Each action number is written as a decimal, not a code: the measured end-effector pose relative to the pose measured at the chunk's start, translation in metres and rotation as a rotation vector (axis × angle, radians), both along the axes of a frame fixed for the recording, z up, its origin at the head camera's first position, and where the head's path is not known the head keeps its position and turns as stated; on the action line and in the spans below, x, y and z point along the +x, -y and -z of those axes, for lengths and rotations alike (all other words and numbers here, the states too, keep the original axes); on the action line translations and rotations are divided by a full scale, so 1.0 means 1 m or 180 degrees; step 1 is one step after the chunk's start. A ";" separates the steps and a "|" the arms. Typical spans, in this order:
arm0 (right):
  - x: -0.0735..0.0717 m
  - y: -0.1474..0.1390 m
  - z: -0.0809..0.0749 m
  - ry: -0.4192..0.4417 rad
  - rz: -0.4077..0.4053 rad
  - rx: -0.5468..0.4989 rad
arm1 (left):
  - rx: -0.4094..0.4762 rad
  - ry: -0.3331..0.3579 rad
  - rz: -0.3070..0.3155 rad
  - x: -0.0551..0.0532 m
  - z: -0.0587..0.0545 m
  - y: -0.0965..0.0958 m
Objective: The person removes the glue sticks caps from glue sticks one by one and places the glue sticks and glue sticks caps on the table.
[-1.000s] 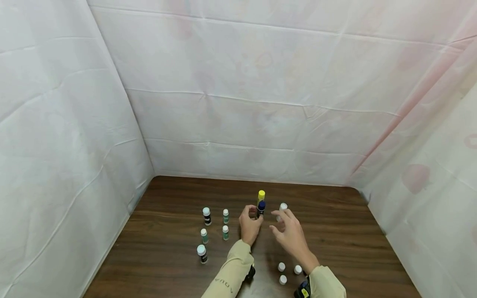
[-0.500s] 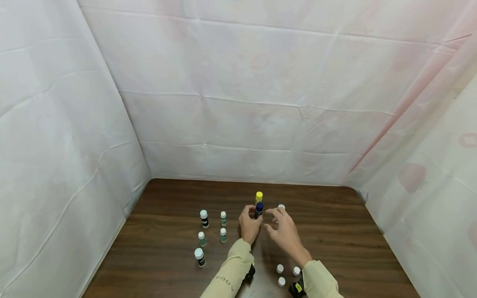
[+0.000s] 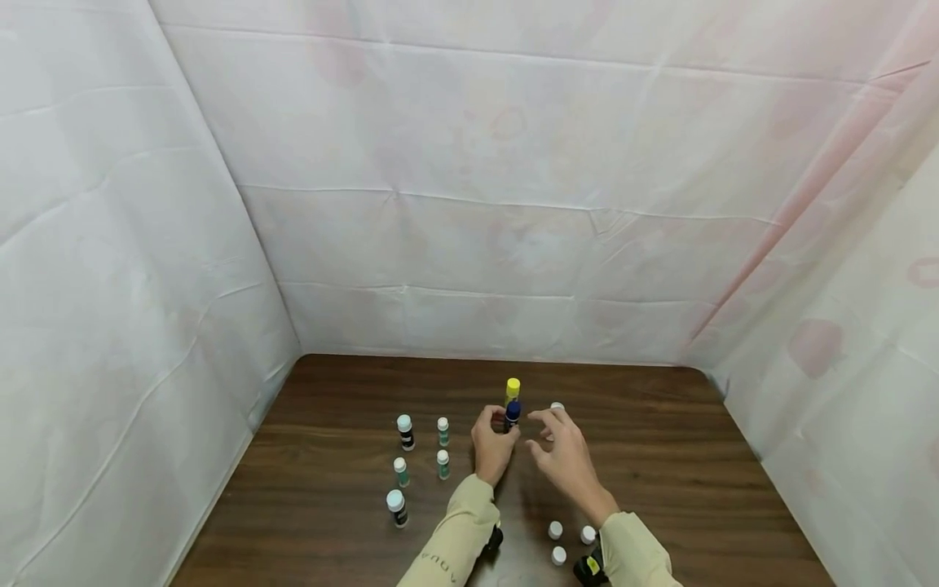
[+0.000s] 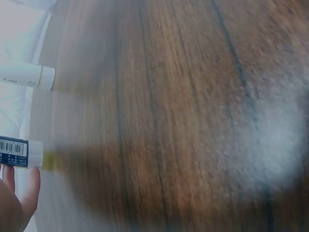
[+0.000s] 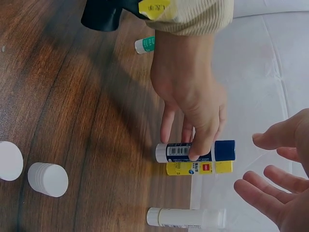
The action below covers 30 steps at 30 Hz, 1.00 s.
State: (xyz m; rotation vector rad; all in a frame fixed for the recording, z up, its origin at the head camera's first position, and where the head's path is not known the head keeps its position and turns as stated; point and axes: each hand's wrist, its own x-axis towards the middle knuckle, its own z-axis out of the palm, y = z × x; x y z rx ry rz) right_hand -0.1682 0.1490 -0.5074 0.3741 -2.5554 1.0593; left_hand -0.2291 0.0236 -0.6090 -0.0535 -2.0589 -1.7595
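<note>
My left hand (image 3: 493, 444) grips an upright navy glue stick (image 3: 513, 410) between thumb and fingers. In the right wrist view this navy glue stick (image 5: 181, 152) shows a white base and a blue cap. Directly behind it stands a yellow glue stick (image 3: 513, 386), partly hidden by it. My right hand (image 3: 568, 461) hovers just right of the navy cap, thumb and fingers spread apart with nothing between them. Beyond that hand, mostly covered by it in the head view, is a white glue stick (image 5: 186, 218).
On the brown table (image 3: 682, 456), small green glue sticks (image 3: 443, 464) and dark glue sticks with white tops (image 3: 397, 507) stand to the left. Several short white cylinders (image 3: 555, 530) sit near my right wrist. White cloth walls (image 3: 469, 244) enclose the table.
My right hand has come slightly left, nearer the navy cap. The left hand keeps its grip on the navy glue stick. The head view has shifted a little.
</note>
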 end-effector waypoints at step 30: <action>0.000 -0.002 -0.016 -0.0208 -0.0264 -0.0368 | -0.0302 -0.0426 0.0111 0.027 -0.036 0.019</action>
